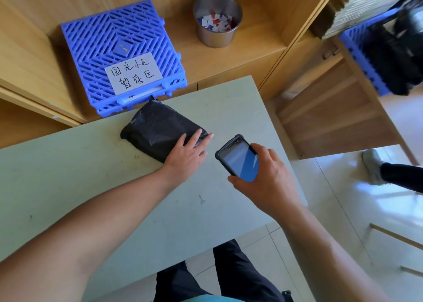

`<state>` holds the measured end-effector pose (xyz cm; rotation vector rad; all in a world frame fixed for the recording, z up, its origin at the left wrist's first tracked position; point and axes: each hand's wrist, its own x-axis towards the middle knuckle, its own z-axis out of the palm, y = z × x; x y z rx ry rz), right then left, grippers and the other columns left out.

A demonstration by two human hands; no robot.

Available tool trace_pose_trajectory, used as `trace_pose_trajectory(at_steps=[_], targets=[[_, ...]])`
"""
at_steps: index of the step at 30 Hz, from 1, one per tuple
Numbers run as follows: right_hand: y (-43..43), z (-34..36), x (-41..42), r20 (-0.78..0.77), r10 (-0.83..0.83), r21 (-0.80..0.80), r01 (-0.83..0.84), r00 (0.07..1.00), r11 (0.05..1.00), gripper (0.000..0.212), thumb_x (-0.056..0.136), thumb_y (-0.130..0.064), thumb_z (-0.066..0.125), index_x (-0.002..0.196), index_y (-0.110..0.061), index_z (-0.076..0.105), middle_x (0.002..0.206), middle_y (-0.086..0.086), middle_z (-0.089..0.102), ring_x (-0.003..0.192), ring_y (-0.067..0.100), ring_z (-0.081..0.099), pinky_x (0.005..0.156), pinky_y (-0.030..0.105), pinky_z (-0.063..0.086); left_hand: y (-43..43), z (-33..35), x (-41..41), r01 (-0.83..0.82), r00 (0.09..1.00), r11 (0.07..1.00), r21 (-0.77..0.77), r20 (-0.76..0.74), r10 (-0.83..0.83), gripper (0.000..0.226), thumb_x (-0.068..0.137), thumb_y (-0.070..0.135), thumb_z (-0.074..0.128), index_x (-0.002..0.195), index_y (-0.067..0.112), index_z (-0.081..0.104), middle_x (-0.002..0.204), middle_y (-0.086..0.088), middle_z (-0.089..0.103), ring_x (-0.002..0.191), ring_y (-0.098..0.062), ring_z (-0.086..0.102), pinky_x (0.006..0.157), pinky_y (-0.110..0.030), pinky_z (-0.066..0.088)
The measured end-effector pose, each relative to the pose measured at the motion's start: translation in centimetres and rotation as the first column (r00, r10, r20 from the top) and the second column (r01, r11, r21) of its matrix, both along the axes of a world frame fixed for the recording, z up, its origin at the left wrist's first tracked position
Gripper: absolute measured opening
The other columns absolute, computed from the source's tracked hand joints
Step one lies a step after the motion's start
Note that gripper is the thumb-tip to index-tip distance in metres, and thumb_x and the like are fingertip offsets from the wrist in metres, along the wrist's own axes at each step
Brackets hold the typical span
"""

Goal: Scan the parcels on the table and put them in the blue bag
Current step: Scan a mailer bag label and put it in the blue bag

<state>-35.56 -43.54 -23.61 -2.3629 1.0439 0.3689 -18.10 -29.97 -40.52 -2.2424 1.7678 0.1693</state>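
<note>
Left hand (186, 152) rests straight fingers (198, 135) on the black parcel (158, 126), lying 10-to-4 o'clock on the worktop (109, 187), while the right hand (265, 178), at its 4 o'clock, grips the phone scanner (239, 160).

Bare forearms (96, 219), dark trousers (240, 276), teal shirt (206, 299).

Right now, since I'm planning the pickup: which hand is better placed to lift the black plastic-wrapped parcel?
Left. The left hand rests flat on the black plastic-wrapped parcel, while the right hand grips a dark-cased handheld scanner beside it, so it is likely busy.
</note>
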Motion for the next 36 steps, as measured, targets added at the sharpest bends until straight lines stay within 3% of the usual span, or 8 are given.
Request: trace_pose_trajectory(at_steps=[4,6,8,15,21,27,32,36], targets=[[-0.1,0.1,0.0,0.006,-0.006,0.006,0.006,1.0,1.0,0.088,0.077,-0.063,0.075,0.147,-0.029,0.034,0.131,-0.005,0.05,0.112,0.019,0.053,0.084,0.036,0.05,0.1,0.5,1.0,0.021,1.0,0.992,-0.126,-0.014,-0.023,0.026,0.085,-0.001,0.047,0.068,0.01,0.065,0.158,-0.013,0.044,0.14,-0.042,0.046,0.077,-0.035,0.059],[0.1,0.2,0.2,0.013,-0.008,0.009,0.008,1.0,1.0,0.088,0.077,-0.064,0.075,0.147,-0.03,0.034,0.131,-0.005,0.05,0.111,0.019,0.053,0.083,0.035,0.049,0.5,0.9,1.5,0.031,0.999,0.98,-0.197,-0.034,-0.039,0.028,0.079,-0.006,0.048,0.059,0.011,0.057,0.151,-0.014,0.053,0.134,-0.038,0.054,0.053,-0.029,0.055],[0.3,0.3,0.4,0.019,-0.005,0.011,0.004,1.0,1.0,0.088,0.077,-0.064,0.074,0.147,-0.03,0.034,0.13,-0.005,0.05,0.11,0.019,0.053,0.08,0.033,0.048,1.0,1.4,1.8,0.058,0.996,0.971,-0.233,-0.06,-0.073,0.028,0.074,-0.011,0.055,0.056,0.011,0.056,0.141,-0.016,0.061,0.128,-0.036,0.06,0.048,-0.027,0.054],[1.2,1.3,1.4,0.055,-0.002,0.011,0.002,0.998,1.0,0.088,0.075,-0.064,0.077,0.145,-0.03,0.035,0.128,-0.006,0.05,0.107,0.016,0.05,0.078,0.032,0.046,2.0,5.2,2.2,0.01,0.968,0.971,-0.239,-0.241,-0.069,0.029,0.055,-0.019,0.082,0.07,0.003,0.071,0.105,-0.014,0.072,0.108,-0.031,0.069,0.055,-0.033,0.062],[2.0,3.3,2.1,0.108,-0.012,0.028,0.009,0.994,1.0,0.087,0.073,-0.062,0.079,0.143,-0.033,0.035,0.121,-0.006,0.049,0.099,0.014,0.046,0.074,0.037,0.057,3.1,9.5,3.0,-0.053,0.958,0.97,-0.236,-0.285,-0.017,0.017,0.096,0.001,0.057,0.11,-0.001,0.067,0.151,-0.015,0.05,0.145,-0.029,0.042,0.094,-0.046,0.058],[2.8,5.2,2.3,0.169,-0.011,0.025,0.006,0.986,1.0,0.087,0.073,-0.063,0.079,0.143,-0.034,0.035,0.117,-0.008,0.047,0.098,0.015,0.049,0.073,0.038,0.059,4.5,13.9,4.9,-0.121,0.962,0.916,-0.383,-0.273,0.013,0.04,0.075,-0.014,0.074,0.109,0.007,0.072,0.142,-0.012,0.061,0.132,-0.032,0.058,0.073,-0.045,0.064],[3.9,5.9,2.8,0.2,0.016,0.018,-0.02,0.98,1.0,0.088,0.073,-0.064,0.078,0.144,-0.032,0.036,0.118,-0.008,0.048,0.099,0.013,0.047,0.075,0.031,0.051,7.1,16.2,4.8,-0.244,0.959,0.958,-0.15,-0.183,0.216,0.061,0.095,-0.003,0.052,0.148,0.027,0.046,0.169,0.003,0.021,0.156,-0.024,0.018,0.084,-0.043,0.058],[4.9,6.0,3.3,0.211,0.034,0.019,-0.039,0.977,0.999,0.09,0.073,-0.064,0.079,0.144,-0.032,0.035,0.124,-0.006,0.05,0.103,0.013,0.05,0.081,0.036,0.056,9.2,15.4,4.9,-0.289,0.953,0.944,-0.162,-0.142,0.267,0.059,0.093,0.008,0.057,0.145,0.033,0.046,0.164,0.001,0.031,0.144,-0.026,0.036,0.078,-0.041,0.058]])
